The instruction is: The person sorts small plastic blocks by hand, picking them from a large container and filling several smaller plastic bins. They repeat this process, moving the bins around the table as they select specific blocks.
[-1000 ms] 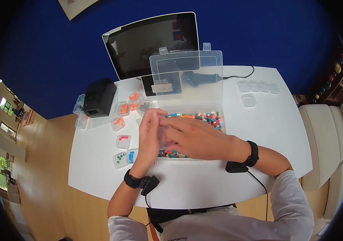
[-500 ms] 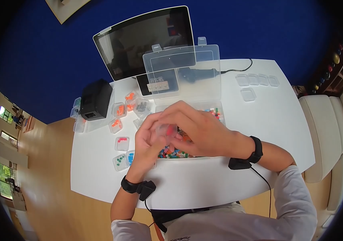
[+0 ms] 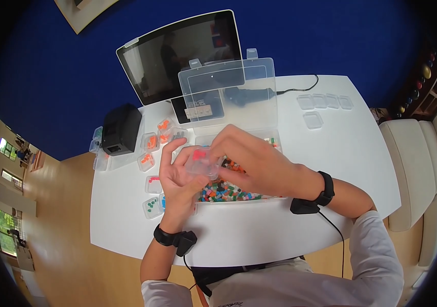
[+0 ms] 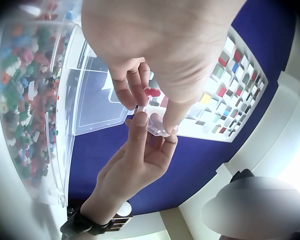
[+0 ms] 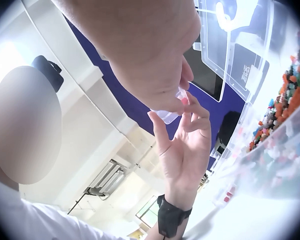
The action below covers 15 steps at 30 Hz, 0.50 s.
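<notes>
A small clear plastic box (image 3: 203, 166) with a few pinkish-red pieces (image 3: 199, 154) in it is held up over the near left part of a large clear bin (image 3: 286, 169). My left hand (image 3: 179, 187) grips the small box, thumb at its near edge and the other fingers spread behind it. From the other side my right hand (image 3: 253, 159) pinches the box's right edge; in the left wrist view the right hand's fingertips (image 4: 138, 120) lie against its side. Below, many multicoloured small pieces (image 3: 241, 192) fill the bin, whose hinged lid (image 3: 228, 107) stands raised.
On the left are several small boxes, with orange pieces (image 3: 150, 141), pink pieces (image 3: 153, 185) and green pieces (image 3: 151, 206). A black device (image 3: 122, 129) and a monitor (image 3: 180, 59) stand behind. Clear shallow squares (image 3: 312, 121) lie at the table's right.
The hands have risen slightly and parted a little, bringing the small box into plain sight. My left fingers have spread and the box has tilted toward the head camera.
</notes>
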### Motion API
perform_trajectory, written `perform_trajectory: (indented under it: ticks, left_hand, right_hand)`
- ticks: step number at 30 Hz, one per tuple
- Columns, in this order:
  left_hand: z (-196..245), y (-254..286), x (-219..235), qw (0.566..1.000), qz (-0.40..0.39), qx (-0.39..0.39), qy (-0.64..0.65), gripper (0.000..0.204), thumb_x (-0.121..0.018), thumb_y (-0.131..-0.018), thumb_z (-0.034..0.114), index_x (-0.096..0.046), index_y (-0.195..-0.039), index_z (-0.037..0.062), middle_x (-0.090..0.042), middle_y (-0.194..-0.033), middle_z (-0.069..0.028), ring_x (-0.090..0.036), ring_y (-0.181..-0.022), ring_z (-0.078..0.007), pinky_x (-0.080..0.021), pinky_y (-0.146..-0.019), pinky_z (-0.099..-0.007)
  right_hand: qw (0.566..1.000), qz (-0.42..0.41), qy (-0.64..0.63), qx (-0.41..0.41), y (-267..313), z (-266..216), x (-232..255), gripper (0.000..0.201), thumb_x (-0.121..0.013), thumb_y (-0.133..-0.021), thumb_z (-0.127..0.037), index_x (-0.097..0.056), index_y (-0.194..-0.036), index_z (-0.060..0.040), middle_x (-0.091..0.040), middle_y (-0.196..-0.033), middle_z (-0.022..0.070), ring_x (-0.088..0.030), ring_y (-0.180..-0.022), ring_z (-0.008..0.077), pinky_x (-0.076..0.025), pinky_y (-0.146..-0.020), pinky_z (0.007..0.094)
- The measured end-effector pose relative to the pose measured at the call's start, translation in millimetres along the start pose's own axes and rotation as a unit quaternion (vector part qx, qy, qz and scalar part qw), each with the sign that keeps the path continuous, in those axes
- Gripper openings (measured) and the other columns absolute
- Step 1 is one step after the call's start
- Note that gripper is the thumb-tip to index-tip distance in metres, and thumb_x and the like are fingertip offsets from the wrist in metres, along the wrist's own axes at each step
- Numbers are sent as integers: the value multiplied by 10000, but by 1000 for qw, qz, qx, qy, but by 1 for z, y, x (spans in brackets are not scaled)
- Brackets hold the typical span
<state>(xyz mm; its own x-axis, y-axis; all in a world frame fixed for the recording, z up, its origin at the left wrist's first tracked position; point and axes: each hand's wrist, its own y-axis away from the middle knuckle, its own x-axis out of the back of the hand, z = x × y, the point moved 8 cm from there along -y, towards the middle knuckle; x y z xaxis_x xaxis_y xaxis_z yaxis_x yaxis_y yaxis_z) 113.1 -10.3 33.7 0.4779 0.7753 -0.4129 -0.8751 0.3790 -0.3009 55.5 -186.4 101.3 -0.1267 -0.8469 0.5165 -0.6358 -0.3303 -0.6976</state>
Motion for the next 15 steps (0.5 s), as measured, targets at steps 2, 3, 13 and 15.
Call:
perform_trajectory:
  ticks: [2, 3, 13, 15]
  left_hand:
    - [2, 0, -1, 1000, 10, -4, -6, 959, -1015, -871, 73, -439, -1636, 52, -713, -1414, -186, -726, -1318, -263, -649, -1102, -410]
    - [3, 1, 0, 1000, 22, -9, -11, 954, -1020, -871, 88, -445, -1631, 50, -713, -1399, -177, -727, -1305, -256, -651, -1096, -406]
    - [4, 0, 8, 997, 12, -53, -59, 1017, -1115, -791, 201, -482, -1574, 58, -696, -1241, -91, -743, -1243, -221, -660, -1035, -366]
    - [4, 0, 6, 998, 15, -40, -38, 1006, -1102, -811, 207, -475, -1583, 58, -717, -1332, -118, -759, -1248, -239, -665, -1034, -377]
  right_hand:
    - [1000, -3, -1, 4, -1, -4, 2, 278, -828, -954, -59, -673, -1183, -60, -639, -1207, 107, -699, -1011, 305, -613, -866, 414]
    - [1000, -13, -6, 0, -3, -5, 3, 281, -842, -968, -104, -675, -1190, -58, -639, -1208, 111, -696, -1014, 312, -607, -878, 418]
    - [998, -64, -9, -2, 0, -5, -4, 466, -923, -983, -210, -700, -1365, -64, -721, -1291, 135, -731, -1104, 340, -609, -937, 435]
    - [998, -52, -27, -18, -6, -11, 1, 496, -911, -979, -183, -696, -1411, -68, -728, -1331, 136, -735, -1081, 333, -611, -928, 433]
